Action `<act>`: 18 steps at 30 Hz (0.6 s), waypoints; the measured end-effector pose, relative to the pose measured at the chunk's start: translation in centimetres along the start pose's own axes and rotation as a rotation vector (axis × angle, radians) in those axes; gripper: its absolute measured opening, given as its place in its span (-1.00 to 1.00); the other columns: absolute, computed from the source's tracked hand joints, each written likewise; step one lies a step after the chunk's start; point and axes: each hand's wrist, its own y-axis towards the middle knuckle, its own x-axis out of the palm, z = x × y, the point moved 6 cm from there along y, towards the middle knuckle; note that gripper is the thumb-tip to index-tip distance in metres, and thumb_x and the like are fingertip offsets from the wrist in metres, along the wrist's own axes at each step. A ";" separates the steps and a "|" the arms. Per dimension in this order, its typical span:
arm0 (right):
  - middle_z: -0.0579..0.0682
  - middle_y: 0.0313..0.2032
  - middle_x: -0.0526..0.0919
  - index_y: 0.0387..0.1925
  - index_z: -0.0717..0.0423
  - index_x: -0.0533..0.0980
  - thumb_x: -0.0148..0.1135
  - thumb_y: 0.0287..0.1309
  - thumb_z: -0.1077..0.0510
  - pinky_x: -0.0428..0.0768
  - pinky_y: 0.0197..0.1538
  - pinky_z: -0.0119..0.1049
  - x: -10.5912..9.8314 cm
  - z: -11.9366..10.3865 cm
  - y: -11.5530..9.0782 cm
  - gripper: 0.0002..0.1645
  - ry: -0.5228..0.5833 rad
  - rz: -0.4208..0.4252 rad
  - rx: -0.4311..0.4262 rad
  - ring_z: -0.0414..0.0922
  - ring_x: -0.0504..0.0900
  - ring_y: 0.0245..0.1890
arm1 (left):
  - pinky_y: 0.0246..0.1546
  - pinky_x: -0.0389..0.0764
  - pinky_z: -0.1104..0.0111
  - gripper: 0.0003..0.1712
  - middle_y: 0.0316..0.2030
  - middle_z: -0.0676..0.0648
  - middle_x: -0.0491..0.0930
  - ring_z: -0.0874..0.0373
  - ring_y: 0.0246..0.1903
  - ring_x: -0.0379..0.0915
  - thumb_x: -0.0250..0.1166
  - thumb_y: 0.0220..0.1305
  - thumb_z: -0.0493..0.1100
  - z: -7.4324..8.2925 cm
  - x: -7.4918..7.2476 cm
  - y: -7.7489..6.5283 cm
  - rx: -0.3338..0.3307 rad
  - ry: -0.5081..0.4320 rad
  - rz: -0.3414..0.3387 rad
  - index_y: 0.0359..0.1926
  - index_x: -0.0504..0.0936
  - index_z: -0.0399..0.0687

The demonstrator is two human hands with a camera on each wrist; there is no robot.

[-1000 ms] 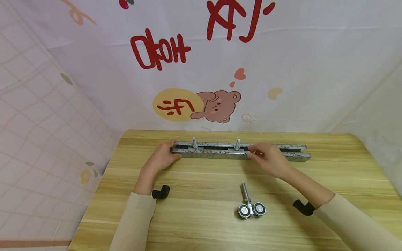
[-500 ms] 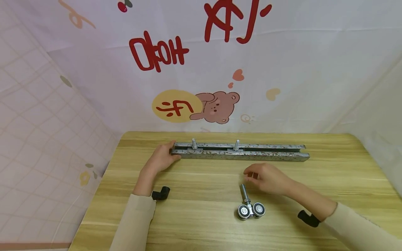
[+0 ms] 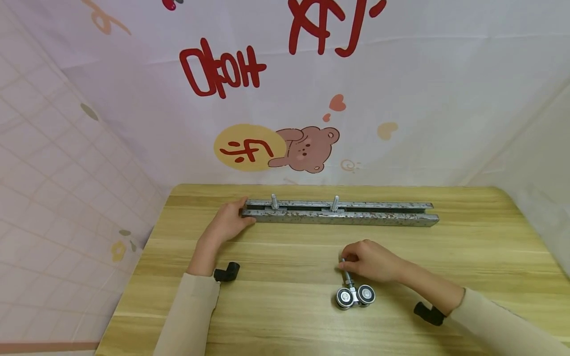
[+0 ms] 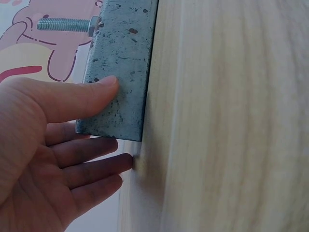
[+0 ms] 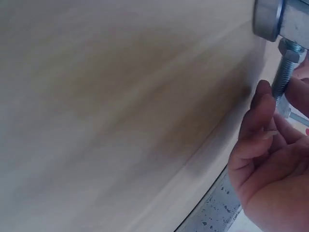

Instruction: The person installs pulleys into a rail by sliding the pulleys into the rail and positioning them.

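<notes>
A slotted metal rail (image 3: 378, 219), grey with dark specks, lies across the back of the table. Two threaded bolts, one on the left (image 3: 274, 201) and one farther right (image 3: 335, 203), stand up out of its slot. My left hand (image 3: 224, 223) grips the rail's left end; in the left wrist view the thumb (image 4: 99, 94) lies flat on its face, fingers behind and below. Nearer the front, my right hand (image 3: 374, 262) pinches the threaded stem (image 5: 282, 75) of a roller trolley (image 3: 355, 296). Its wheels point toward me, close over the table.
The wood-grain table (image 3: 276, 316) ends at a white printed cloth backdrop (image 3: 423, 99) right behind the rail. More cloth hangs at both sides. A black angular piece sits by the left wrist (image 3: 227, 272) and another by the right wrist (image 3: 429, 314).
My right hand has left the rail, come toward the front and taken hold of the trolley's stem. The left hand stays on the rail's end.
</notes>
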 end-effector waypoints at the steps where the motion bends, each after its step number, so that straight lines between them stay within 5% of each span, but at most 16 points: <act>1: -0.37 -0.55 0.61 -0.35 -0.10 0.69 0.39 0.39 0.04 0.45 -0.40 -0.38 0.0 0.1 0.1 -0.86 0.030 -0.007 0.017 -0.39 0.43 -0.54 | 0.23 0.50 -0.04 -0.07 0.46 -0.34 0.35 -0.23 0.39 0.36 0.42 0.42 -0.11 0.0 0.0 0.0 -0.001 0.002 -0.001 0.62 0.16 -0.26; 10: -0.14 -0.52 0.59 -0.35 0.08 0.65 0.42 0.35 0.08 0.45 -0.43 -0.41 -0.1 0.7 -0.4 -0.82 0.309 -0.038 0.155 -0.28 0.45 -0.54 | 0.29 0.46 -0.09 -0.08 0.46 -0.35 0.36 -0.25 0.41 0.33 0.41 0.43 -0.11 0.0 0.0 0.0 0.004 0.008 -0.005 0.63 0.15 -0.25; 18: -0.09 -0.52 0.59 -0.33 0.17 0.61 0.42 0.33 0.17 0.45 -0.46 -0.42 -1.3 0.2 -1.9 -0.83 0.404 -0.010 0.128 -0.28 0.47 -0.56 | 0.28 0.46 -0.09 -0.08 0.46 -0.35 0.36 -0.24 0.40 0.34 0.41 0.44 -0.10 0.0 -0.1 0.0 0.001 0.003 -0.009 0.63 0.15 -0.25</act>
